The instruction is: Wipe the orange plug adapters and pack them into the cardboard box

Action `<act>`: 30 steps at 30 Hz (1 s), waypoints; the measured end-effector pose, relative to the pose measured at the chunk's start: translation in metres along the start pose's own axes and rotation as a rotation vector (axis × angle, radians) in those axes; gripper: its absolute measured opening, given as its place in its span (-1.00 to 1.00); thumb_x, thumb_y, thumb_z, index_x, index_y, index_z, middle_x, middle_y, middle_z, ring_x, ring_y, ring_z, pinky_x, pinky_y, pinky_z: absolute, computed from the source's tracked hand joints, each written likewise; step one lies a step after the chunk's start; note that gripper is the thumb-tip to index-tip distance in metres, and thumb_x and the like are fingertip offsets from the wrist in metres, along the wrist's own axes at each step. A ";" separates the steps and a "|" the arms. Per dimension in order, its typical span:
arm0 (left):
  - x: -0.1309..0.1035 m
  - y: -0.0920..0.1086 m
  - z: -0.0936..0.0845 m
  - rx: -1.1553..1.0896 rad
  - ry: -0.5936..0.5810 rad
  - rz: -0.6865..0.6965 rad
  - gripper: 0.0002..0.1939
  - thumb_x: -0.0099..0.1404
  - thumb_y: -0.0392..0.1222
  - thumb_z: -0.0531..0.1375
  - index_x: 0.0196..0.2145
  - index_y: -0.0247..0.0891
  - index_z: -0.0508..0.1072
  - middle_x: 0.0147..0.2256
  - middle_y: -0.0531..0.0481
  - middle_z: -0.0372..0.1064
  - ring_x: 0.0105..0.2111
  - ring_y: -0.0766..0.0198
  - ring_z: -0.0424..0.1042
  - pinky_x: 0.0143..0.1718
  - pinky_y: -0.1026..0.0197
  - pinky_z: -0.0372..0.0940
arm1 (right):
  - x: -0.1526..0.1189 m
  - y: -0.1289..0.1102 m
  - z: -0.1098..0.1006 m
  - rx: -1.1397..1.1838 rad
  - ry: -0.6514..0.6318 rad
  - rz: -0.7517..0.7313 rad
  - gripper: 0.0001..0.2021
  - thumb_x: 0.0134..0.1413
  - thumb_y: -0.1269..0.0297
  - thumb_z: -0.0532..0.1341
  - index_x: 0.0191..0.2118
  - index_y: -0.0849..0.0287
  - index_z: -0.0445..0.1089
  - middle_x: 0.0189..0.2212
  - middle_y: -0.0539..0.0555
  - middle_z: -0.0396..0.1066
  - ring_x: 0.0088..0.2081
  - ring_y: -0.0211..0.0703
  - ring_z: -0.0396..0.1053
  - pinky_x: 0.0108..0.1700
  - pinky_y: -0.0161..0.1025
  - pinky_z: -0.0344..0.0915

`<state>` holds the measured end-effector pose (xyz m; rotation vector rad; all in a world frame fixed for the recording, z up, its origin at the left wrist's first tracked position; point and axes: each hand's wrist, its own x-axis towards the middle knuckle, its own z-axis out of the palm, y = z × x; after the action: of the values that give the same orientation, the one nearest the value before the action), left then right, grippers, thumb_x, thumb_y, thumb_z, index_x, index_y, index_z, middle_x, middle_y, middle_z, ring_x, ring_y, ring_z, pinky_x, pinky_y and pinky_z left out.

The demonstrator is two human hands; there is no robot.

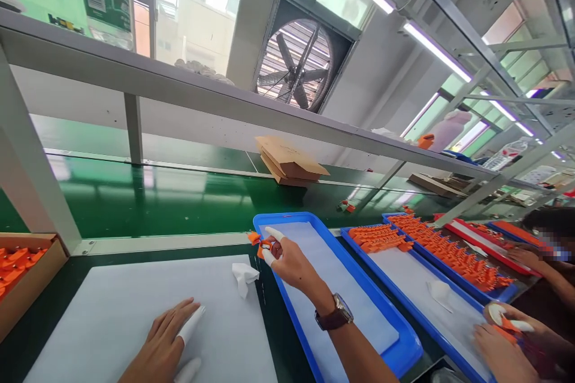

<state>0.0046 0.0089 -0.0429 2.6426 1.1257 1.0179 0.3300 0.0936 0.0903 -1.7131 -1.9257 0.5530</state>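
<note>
My left hand (164, 341) lies spread on the white sheet (135, 293), with white covers on its thumb and index finger; nothing is in it. My right hand (290, 260), also with white finger covers and a watch at the wrist, pinches a small orange piece (263, 244). It holds the piece over the far left corner of a blue tray (411, 344), which is lined with white. A crumpled white tissue (245, 277) rests near the far right corner of the sheet.
At the left edge stands a cardboard box (38, 293) of orange pieces. Blue trays with rows of orange pieces (377, 237) are to the right, where another person's hands (516, 335) work. A shelf beam (224, 105) crosses above the bench; brown cardboard (291, 161) lies behind.
</note>
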 end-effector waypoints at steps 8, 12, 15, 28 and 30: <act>0.011 -0.002 -0.017 -0.203 -0.042 -0.436 -0.49 0.26 -0.12 0.21 0.17 -0.18 0.38 0.13 -0.17 0.45 0.01 -0.03 0.53 -0.02 -0.04 0.50 | -0.062 -0.103 0.096 0.229 -0.178 -0.254 -0.56 0.14 0.42 0.21 0.15 0.06 0.34 -0.21 0.03 0.48 -0.31 -0.21 0.41 -0.24 -0.29 0.36; 0.020 -0.005 -0.029 -0.378 -0.131 -0.636 -0.63 0.15 -0.27 0.13 -0.08 -0.19 0.52 -0.17 -0.05 0.56 -0.24 0.08 0.55 -0.19 0.08 0.48 | -0.076 -0.122 0.106 0.200 -0.230 -0.336 -0.54 0.17 0.35 0.22 0.20 0.00 0.30 -0.12 0.04 0.47 -0.21 -0.14 0.43 -0.17 -0.26 0.37; 0.023 -0.009 -0.035 -0.412 -0.140 -0.624 -0.73 0.18 -0.19 0.15 -0.18 -0.18 0.55 -0.18 -0.07 0.55 -0.20 0.04 0.52 -0.11 0.04 0.44 | -0.072 -0.111 0.090 0.080 -0.294 -0.411 -0.53 0.19 0.31 0.22 0.22 -0.02 0.30 -0.09 0.05 0.49 -0.15 -0.09 0.46 -0.10 -0.23 0.38; 0.016 -0.024 -0.033 -0.130 -0.067 -0.543 -0.73 0.16 -0.23 0.12 -0.21 -0.20 0.54 -0.13 -0.14 0.47 -0.13 -0.04 0.40 -0.06 -0.06 0.38 | -0.008 -0.020 0.060 -0.544 -0.188 -0.274 -0.80 0.14 0.56 0.11 -0.19 0.21 0.41 -0.23 0.14 0.45 -0.22 -0.05 0.41 -0.15 -0.19 0.36; 0.018 -0.022 -0.036 -0.125 -0.070 -0.549 -0.74 0.16 -0.24 0.11 -0.23 -0.18 0.55 -0.12 -0.13 0.48 -0.11 -0.03 0.41 -0.05 -0.05 0.38 | -0.008 -0.018 0.067 -0.584 -0.167 -0.270 -0.72 0.07 0.68 0.04 -0.24 0.23 0.39 -0.21 0.17 0.44 -0.19 -0.05 0.39 -0.12 -0.17 0.35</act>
<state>-0.0218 0.0306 -0.0128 2.0677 1.5826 0.8395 0.2750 0.0857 0.0473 -1.7192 -2.5692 0.0240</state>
